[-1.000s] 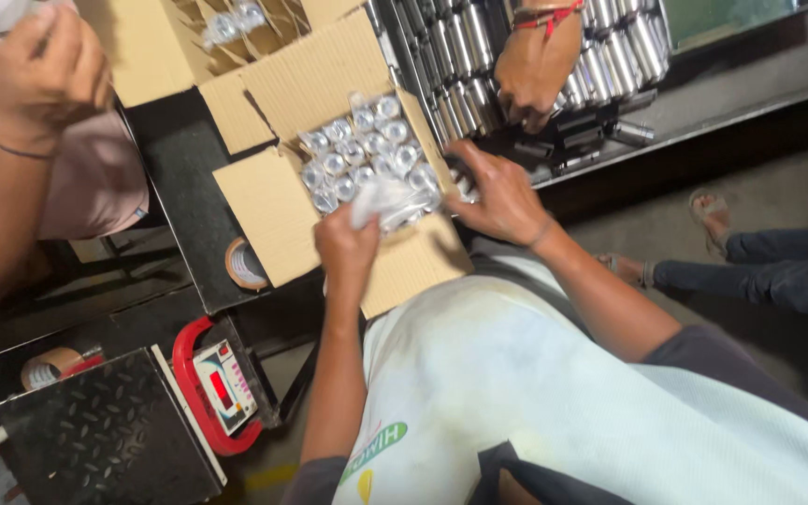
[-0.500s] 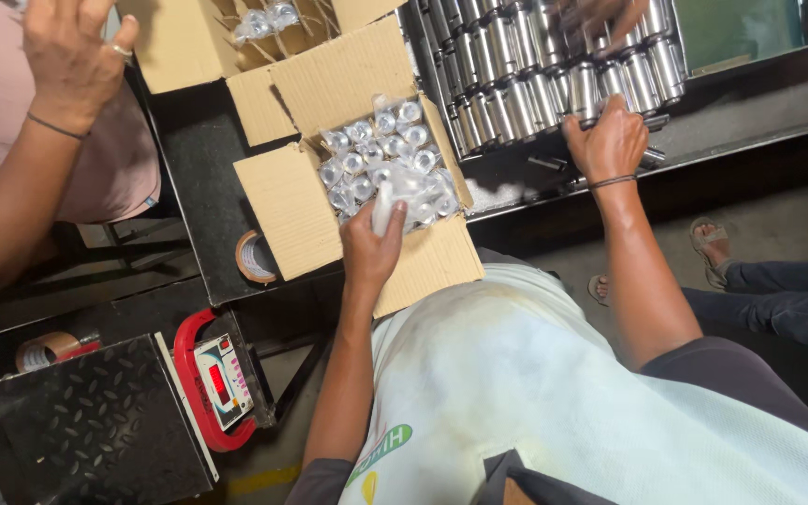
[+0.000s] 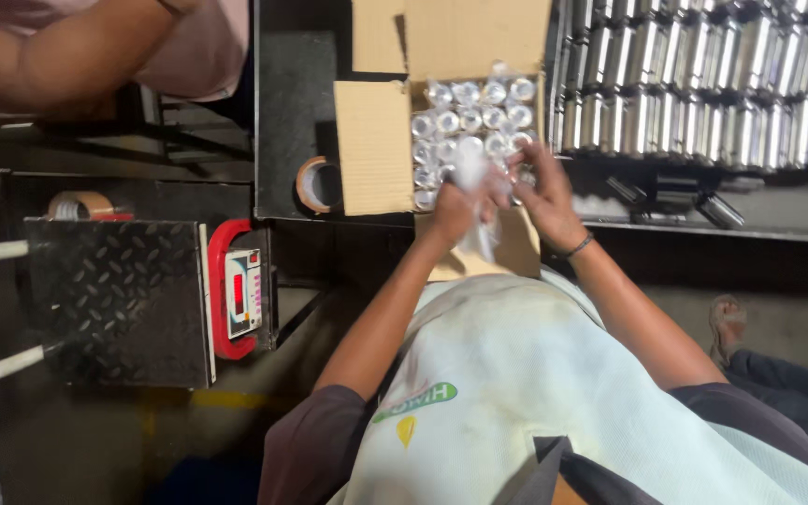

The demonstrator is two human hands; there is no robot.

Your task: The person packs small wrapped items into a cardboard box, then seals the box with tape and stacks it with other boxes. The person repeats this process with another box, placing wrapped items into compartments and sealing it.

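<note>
1. The clear plastic wrap point(image 3: 475, 201) sits bunched at the 6 o'clock edge of the cardboard box point(image 3: 371, 150), pulled over the wrapped metal cylinders point(image 3: 465, 126) packed inside.
2. The left hand point(image 3: 455, 210) is pinching the wrap in closed fingers; the right hand point(image 3: 542, 192), at 3 o'clock of it, grips the same film with curled fingers.
3. A hard tug could tear the thin film or tip a cylinder out.
4. At 3 o'clock, the stacked steel cylinders point(image 3: 694, 84) lie close; a swinging elbow might roll them.
5. The tape roll point(image 3: 313, 184) at 9 o'clock seems safe.
</note>
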